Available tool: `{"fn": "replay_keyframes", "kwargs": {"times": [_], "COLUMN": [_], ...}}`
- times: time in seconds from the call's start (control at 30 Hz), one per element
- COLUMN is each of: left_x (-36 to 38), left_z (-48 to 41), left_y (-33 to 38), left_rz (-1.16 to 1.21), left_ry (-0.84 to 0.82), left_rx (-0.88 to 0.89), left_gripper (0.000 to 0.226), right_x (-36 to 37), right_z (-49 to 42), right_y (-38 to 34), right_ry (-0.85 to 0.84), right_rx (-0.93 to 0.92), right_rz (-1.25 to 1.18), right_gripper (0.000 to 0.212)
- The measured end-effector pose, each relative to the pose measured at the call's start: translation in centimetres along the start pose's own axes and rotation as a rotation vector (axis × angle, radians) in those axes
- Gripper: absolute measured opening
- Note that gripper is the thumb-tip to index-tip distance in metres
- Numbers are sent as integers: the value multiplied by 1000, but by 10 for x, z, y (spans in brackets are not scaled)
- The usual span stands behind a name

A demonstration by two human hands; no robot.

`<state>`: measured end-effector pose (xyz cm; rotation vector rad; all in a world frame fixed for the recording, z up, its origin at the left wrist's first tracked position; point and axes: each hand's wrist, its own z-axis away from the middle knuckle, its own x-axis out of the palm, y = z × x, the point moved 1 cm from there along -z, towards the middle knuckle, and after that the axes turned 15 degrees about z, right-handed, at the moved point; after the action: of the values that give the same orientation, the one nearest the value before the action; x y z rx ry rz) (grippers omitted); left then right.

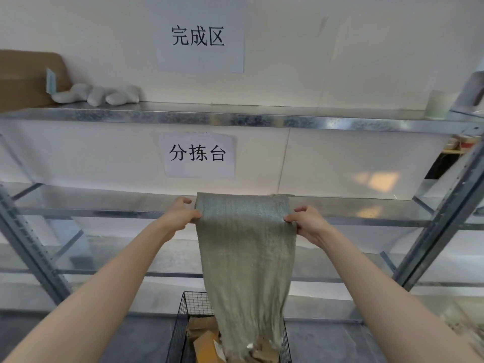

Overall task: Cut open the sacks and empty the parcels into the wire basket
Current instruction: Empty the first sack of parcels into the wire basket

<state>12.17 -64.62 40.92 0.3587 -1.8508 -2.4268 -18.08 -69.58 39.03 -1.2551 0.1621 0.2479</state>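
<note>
Head view. Sack, grey-green woven, held up at centre w/ its upper end folded over and its lower end hanging into the wire basket at near centre, on the floor. Left hand pinches the sack's left edge, thumb on the near face, fingers curled behind. Right hand pinches the right edge likewise; both arms stretched fwd. Brown parcels lie in the basket, some at the sack's lower end, one w/ a white label. Behind: metal rack w/ several shelves against a white wall. Two paper signs, upper sign and lower sign, on the wall at centre. Top shelf, far left: cardboard sheet and white padded pouches just beside it; far right: a white cylinder.
</note>
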Motion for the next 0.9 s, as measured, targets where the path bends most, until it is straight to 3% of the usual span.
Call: {"fn": "replay_keyframes", "kwargs": {"times": [0.17,0.23,0.47,0.57,0.67,0.8,0.9], "left_x": [4,5,18,21,18,16,7], "left_z": [-3,1,2,-2,-2,0,2], "left_y": [9,13,13,10,9,9,12], "left_rz": [77,32,-532,-764,-840,-794,-470], "left_ry": [130,101,-62,-1,28,39,-16], "left_rx": [221,309,331,375,423,454,364], "left_gripper": [18,20,54,47,25,9,2], "right_x": [2,4,16,21,22,20,11], "right_z": [-2,1,10,12,13,15,18], "right_y": [-3,-7,-18,-18,-16,-15,-16], "right_ry": [77,87,131,86,72,92,126], "right_rx": [-167,-251,-442,-416,-417,-438,-443], "right_rz": [153,291,753,849,963,1042,879], "right_gripper": [46,55,63,65,68,46,9]}}
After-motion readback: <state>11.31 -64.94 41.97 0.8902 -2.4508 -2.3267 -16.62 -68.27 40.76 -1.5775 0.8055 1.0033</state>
